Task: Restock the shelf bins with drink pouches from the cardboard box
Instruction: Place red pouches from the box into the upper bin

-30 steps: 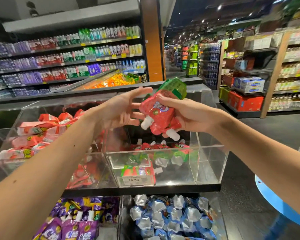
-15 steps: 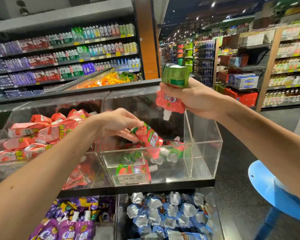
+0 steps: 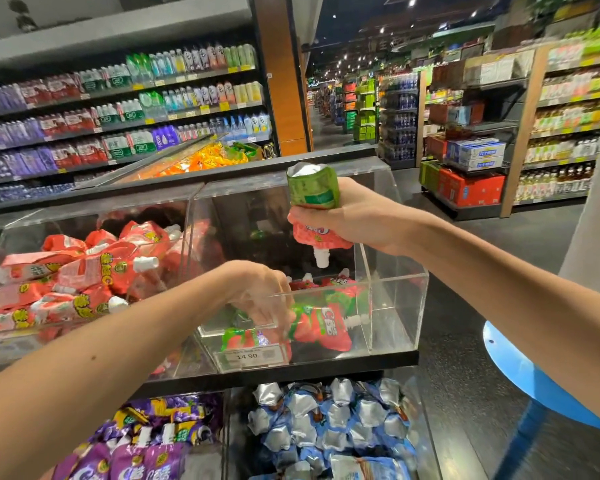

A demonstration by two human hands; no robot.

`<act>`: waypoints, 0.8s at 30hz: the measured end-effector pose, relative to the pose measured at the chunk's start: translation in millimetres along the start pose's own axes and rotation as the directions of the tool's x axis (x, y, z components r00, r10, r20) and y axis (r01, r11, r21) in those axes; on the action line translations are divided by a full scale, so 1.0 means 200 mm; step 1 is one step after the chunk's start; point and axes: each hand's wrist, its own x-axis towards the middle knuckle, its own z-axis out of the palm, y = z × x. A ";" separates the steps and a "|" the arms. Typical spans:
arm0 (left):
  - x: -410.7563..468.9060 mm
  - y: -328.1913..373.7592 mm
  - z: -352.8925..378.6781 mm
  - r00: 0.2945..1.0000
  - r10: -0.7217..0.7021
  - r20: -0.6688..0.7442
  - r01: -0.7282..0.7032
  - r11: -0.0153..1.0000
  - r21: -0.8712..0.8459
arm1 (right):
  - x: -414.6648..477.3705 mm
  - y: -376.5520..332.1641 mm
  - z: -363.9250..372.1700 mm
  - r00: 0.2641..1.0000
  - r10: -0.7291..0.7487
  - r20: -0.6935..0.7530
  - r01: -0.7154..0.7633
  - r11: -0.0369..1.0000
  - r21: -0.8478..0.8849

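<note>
Drink pouches in red and green lie in a clear acrylic bin on the upper shelf, most of them toward the back and along the front wall. The right hand hovers above the bin with its fingers wrapped round one pouch, which it holds upside down: the green base is up and the white spout points down into the bin.

The left hand reaches in over the bin's front wall, fingers pointing down. Its fingertips meet the green end of another pouch, which lies on its side against the front wall with its spout pointing right. The fingers are blurred, so I cannot tell whether they pinch this pouch or only touch it.

A price label reading 14.90 sits on the front of the bin. The neighbouring bin to the left is heaped with pink-red pouches. On the shelf below, one bin holds purple pouches and the one beside it holds blue and silver pouches. Behind the bins, long store shelves carry rows of bottles, and an aisle runs back on the right.
</note>
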 end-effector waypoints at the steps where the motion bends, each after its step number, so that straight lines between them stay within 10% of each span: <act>1: -0.01 0.00 0.01 1.000 -0.010 -0.008 0.011 0.998 0.061 | 0.00 0.00 0.00 1.000 -0.010 0.008 0.010 1.000 -0.006; 7: -0.04 0.00 -0.02 0.997 0.077 0.010 -0.077 0.988 0.134 | 0.02 0.01 0.04 0.992 -0.101 0.077 0.110 0.985 -0.133; 12: -0.14 -0.03 -0.20 0.886 0.143 -0.441 -0.303 0.899 -0.317 | 0.03 0.04 0.06 0.981 -0.182 0.069 0.194 0.908 -0.372; 15: -0.28 -0.05 -0.26 0.897 0.190 -0.398 -0.397 0.742 -0.540 | 0.07 0.04 0.10 0.974 -0.200 0.111 0.226 0.774 -0.592; 24: -0.35 -0.19 -0.27 0.841 0.300 -0.451 -0.502 0.746 -0.439 | 0.29 0.04 0.27 0.993 -0.059 0.098 0.110 0.715 -0.690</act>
